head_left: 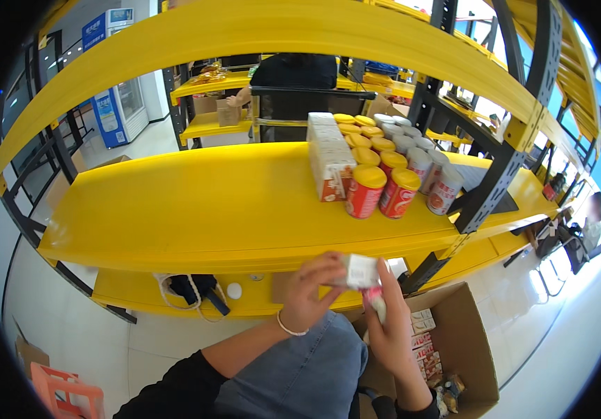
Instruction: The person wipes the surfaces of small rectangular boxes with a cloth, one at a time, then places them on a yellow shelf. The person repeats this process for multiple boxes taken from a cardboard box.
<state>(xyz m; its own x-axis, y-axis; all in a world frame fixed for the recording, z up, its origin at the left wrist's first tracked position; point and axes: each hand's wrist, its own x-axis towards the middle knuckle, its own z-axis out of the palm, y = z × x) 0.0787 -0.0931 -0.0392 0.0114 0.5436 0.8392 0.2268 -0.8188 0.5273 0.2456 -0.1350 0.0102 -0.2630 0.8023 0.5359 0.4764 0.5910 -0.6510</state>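
In front of the shelf's edge, my left hand [312, 288] grips a small white drink carton [361, 271] by its left side. My right hand [390, 322] is closed round a pink-and-white pack [376, 302], its thumb and fingers mostly covering it, so its exact kind is unclear. My right fingertips also reach the white carton's right side. Above on the yellow shelf [195, 209], a row of similar cartons [332, 164] stands tightly packed. Beside it are rows of red cans with yellow lids [366, 192] and pale cans [445, 190].
At my right an open cardboard box [464, 335] on the floor holds several cartons [424, 349]. A black upright post [492, 185] rises at the shelf's right. The lower shelf carries a dark bag [199, 288]. A pink stool [66, 391] stands lower left. Another person [293, 70] is behind the shelf.
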